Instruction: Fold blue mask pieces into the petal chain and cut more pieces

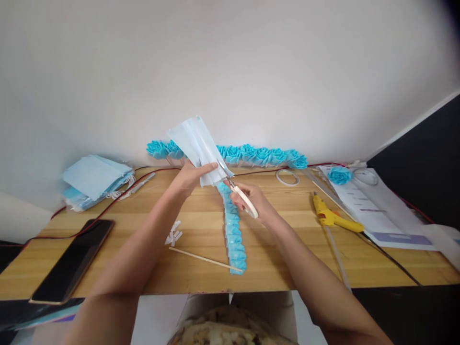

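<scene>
My left hand (pixel 189 177) pinches a pale blue mask (pixel 197 141) above the wooden table (pixel 264 258). My right hand (pixel 259 200) grips white scissors (pixel 248 204), with the blades at the mask's lower end. To my right, a paper (pixel 386 199) has small printing and a purple stripe (pixel 395 237), too tiny to read. A blue flower (pixel 340 175) sits on it.

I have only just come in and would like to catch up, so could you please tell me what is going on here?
A person's left hand holds up a pale blue face mask, and the right hand holds white-handled scissors with the blades at the mask's lower edge. Below, a strip of folded blue pieces lies on the wooden table. Blue flowers line the wall, stacked masks lie left, and a yellow glue gun lies right.
</scene>
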A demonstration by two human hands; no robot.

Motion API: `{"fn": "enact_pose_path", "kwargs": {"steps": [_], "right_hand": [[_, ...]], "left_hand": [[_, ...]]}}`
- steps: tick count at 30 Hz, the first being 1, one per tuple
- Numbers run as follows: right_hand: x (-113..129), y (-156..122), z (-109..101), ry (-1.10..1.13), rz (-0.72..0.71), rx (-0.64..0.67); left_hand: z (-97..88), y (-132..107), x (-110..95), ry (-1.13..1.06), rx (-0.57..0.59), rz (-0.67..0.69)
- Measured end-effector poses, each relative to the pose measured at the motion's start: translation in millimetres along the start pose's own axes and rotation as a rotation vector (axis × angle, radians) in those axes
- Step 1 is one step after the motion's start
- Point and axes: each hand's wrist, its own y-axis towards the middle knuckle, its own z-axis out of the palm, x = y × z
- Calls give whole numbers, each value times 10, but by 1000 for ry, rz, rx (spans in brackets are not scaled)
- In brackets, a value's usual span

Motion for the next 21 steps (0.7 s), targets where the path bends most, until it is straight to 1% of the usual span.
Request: {"fn": "enact_pose_path", "kwargs": {"steps": [3,6,9,12,16,18,21], "right_hand": [[1,31,-42,-38,-33,81],[14,51,-88,-108,-131,170],[46,60,-113,-154,-176,215],[69,79,-124,-153,-176,221],[58,109,-133,-163,-208,220],[47,103,-126,-146,-193,204],[37,69,-106,-116,-142,173]], "left_hand": [[7,4,4,-18,-17,1],[16,6,9,-40,-17,23],[39,-5,8,-39,-18,14],[67,-23,6,-17,-4,-22],[84,-26,32,-26,-34,12],[81,-16,62,-31,-44,25],[66,0,113,-15,-28,14]]}}
